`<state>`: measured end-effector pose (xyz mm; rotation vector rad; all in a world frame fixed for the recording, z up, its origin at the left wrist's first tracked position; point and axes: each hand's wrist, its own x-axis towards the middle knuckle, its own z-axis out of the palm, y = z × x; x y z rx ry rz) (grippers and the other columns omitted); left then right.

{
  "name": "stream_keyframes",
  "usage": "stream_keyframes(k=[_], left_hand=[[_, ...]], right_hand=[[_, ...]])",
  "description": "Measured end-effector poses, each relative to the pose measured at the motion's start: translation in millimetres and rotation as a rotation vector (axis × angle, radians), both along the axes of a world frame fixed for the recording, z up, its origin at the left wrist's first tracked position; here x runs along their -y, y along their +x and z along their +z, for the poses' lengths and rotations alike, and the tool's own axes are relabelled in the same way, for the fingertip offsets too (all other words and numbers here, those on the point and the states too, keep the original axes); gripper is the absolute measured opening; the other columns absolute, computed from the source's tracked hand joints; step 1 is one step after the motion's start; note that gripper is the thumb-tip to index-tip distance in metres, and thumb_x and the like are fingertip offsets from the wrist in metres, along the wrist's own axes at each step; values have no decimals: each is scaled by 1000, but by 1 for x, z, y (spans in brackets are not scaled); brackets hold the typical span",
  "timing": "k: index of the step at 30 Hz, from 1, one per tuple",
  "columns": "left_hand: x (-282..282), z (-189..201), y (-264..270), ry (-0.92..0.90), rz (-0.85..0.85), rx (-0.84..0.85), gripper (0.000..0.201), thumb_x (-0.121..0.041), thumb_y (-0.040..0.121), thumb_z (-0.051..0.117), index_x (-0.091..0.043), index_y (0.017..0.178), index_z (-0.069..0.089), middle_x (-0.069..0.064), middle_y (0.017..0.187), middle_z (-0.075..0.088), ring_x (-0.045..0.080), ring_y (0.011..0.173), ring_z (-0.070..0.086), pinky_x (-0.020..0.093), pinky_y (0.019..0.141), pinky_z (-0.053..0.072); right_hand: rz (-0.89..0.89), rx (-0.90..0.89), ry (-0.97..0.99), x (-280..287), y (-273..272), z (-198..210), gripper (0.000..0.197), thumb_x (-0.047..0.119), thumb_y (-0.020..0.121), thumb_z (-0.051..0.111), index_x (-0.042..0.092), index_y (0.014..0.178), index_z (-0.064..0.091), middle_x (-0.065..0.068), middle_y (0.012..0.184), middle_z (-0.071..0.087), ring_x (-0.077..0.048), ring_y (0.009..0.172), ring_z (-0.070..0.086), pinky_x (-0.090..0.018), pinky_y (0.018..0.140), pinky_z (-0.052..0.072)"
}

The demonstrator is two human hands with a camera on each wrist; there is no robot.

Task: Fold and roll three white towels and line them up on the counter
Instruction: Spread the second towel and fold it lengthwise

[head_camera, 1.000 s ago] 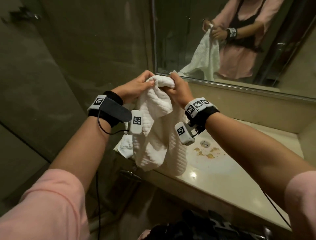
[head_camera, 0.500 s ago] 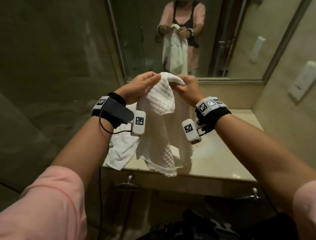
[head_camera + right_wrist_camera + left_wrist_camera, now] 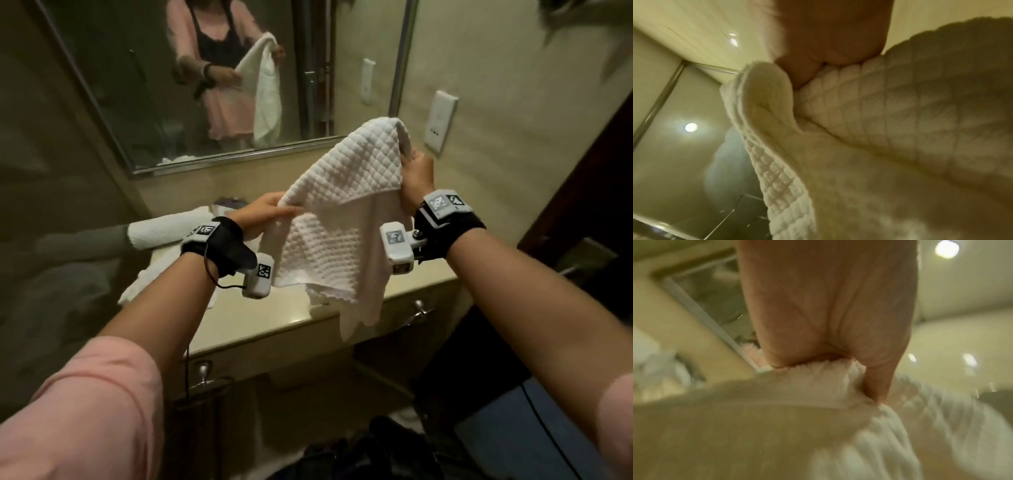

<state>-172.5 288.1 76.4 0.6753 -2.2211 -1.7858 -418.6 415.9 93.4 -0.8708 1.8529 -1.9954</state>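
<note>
Grips: left hand (image 3: 260,216) and right hand (image 3: 416,178) each pinch the white waffle-weave towel (image 3: 342,212).
Risk: hanging tail may snag the beige table's (image 3: 274,329) front edge, skewing the fold.

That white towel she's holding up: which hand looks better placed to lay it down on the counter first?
Probably the left hand. It grips the towel low, just above the counter, while the right hand holds its corner much higher.
</note>
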Motion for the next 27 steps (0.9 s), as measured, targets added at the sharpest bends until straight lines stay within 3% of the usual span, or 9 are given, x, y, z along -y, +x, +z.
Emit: stream_keyframes(k=[6, 9, 11, 13, 15, 18, 21, 23, 27], left_hand=[[-30, 14, -75, 223, 161, -189, 19, -13, 96, 51, -7, 111, 61, 10, 98, 69, 19, 83, 68, 28, 75, 56], [-54, 30, -112, 213, 198, -205, 15, -9, 96, 49, -6, 99, 63, 7, 84, 70, 17, 71, 68, 24, 62, 56], [-69, 40, -135, 230, 187, -195, 15, -11, 96, 49, -7, 94, 64, 8, 83, 70, 17, 68, 66, 25, 62, 54], [-85, 49, -155, 279, 135, -183, 16, -14, 95, 49, -5, 93, 62, 17, 90, 61, 21, 68, 59, 29, 64, 49], [-104, 58, -173, 342, 94, -193, 19, -14, 98, 45, -3, 94, 60, 18, 90, 60, 22, 69, 59, 30, 62, 52], [-133, 75, -192, 422, 39, -262, 25, -8, 101, 35, -4, 90, 57, 13, 83, 61, 21, 70, 61, 27, 61, 55], [-150, 84, -210, 431, 24, -330, 30, 0, 99, 27, -8, 81, 51, 12, 76, 55, 22, 68, 55, 28, 63, 50], [-157, 83, -217, 424, 29, -344, 32, 4, 97, 25, -8, 77, 47, 11, 74, 50, 21, 66, 52, 27, 63, 47], [-158, 81, -221, 451, 88, -338, 34, 7, 96, 22, -7, 74, 44, 12, 70, 48, 21, 57, 57, 21, 51, 52]], right_hand=[[-252, -55, 307, -63, -53, -15, 24, 44, 87, 57, 24, 74, 63, 0, 85, 65, -17, 80, 59, -34, 72, 48], [-248, -122, 567, -97, -68, -27, 35, 42, 93, 51, 15, 105, 69, -13, 107, 67, -28, 101, 63, -30, 79, 44], [-219, -143, 750, -116, -77, -35, 43, 41, 95, 49, 7, 115, 65, -17, 118, 64, -33, 108, 60, -33, 83, 45], [-176, -147, 848, -134, -83, -41, 43, 40, 94, 52, 5, 113, 65, -17, 114, 65, -32, 105, 62, -32, 79, 44], [-119, -193, 923, -149, -86, -47, 35, 38, 93, 56, 7, 105, 66, -13, 98, 62, -27, 94, 62, -29, 74, 42], [-8, -231, 960, -160, -89, -52, 19, 32, 90, 61, 17, 78, 61, -7, 77, 60, -22, 68, 57, -28, 60, 46], [63, -249, 922, -157, -92, -48, 19, 26, 85, 65, 8, 84, 62, -12, 85, 66, -24, 78, 62, -36, 71, 52], [35, -266, 865, -153, -87, -32, 17, 17, 87, 62, 11, 72, 56, -8, 77, 59, -18, 74, 53, -36, 70, 46], [14, -141, 576, -153, -74, 6, 30, 0, 90, 52, 12, 62, 51, -5, 61, 46, -6, 44, 44, -19, 47, 39]])
